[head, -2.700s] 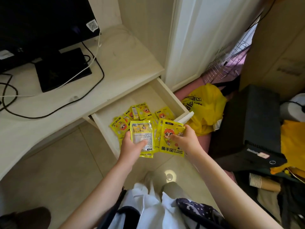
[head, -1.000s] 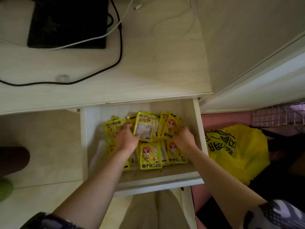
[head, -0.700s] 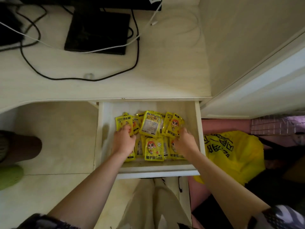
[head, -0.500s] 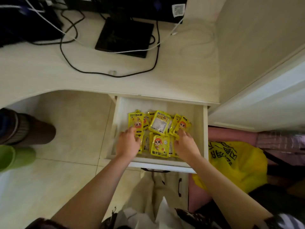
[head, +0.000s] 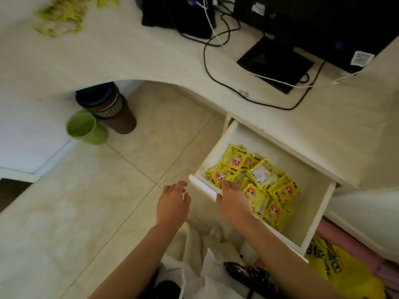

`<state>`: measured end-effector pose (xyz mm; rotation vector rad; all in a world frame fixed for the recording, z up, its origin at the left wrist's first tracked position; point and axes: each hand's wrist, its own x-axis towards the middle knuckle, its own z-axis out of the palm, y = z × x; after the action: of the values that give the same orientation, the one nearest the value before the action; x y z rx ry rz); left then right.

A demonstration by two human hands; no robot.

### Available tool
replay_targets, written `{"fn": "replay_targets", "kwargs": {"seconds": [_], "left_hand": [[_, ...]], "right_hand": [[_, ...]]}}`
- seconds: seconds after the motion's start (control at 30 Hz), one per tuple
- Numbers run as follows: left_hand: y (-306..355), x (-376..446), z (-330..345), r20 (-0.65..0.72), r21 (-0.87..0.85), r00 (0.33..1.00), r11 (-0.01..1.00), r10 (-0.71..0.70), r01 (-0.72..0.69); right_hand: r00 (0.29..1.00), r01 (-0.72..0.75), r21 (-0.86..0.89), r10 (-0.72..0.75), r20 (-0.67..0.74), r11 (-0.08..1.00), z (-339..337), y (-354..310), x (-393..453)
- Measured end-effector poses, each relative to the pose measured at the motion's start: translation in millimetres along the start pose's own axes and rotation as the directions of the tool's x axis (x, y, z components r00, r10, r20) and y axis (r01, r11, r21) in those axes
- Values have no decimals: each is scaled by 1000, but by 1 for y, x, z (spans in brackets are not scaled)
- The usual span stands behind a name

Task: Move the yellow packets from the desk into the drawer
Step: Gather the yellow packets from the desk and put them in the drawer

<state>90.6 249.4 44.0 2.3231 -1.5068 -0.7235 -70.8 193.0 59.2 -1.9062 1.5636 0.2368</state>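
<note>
Gripping nothing now: left hand withdrawing, fingers loose; right hand still resting flat on glossy yellow printed packets inside pale wooden drawer, lower right. More blurred yellow packets waiting on counter, upper left.

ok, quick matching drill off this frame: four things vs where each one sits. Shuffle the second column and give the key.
Things:
1. yellow packets
2. green cup
3. left hand
4. black cable

Places:
A. on the desk top
B. over the floor tiles, just outside the drawer
C. inside the open drawer
D. on the floor beside the brown bin

Pairs: 1-C, 2-D, 3-B, 4-A

The drawer is pulled out; the brown bin stands under the desk edge.
</note>
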Motion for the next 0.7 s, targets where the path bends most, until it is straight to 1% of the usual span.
{"fn": "replay_targets", "kwargs": {"seconds": [0.13, 0.23, 0.33, 0.43, 0.57, 0.7], "left_hand": [[-37, -7, -26, -99, 0, 993, 998, -67, 68], [-70, -6, -47, -126, 9, 986, 993, -112, 114], [-106, 0, -71, -152, -5, 975, 987, -161, 162], [-149, 11, -100, -168, 8, 970, 984, -175, 179], [-204, 35, -141, -205, 39, 955, 973, -213, 225], [-243, 63, -175, -224, 47, 944, 965, -241, 257]], "right_hand": [[992, 124, -34, -125, -12, 992, 13, -45, 8], [980, 197, -82, -197, 13, 977, 21, -84, 19], [971, 238, -83, -235, 48, 968, 28, -127, 33], [962, 269, -80, -265, 61, 960, 36, -173, 51], [957, 291, -88, -288, 46, 953, 44, -231, 75], [948, 317, -100, -316, 24, 943, 44, -278, 102]]}}
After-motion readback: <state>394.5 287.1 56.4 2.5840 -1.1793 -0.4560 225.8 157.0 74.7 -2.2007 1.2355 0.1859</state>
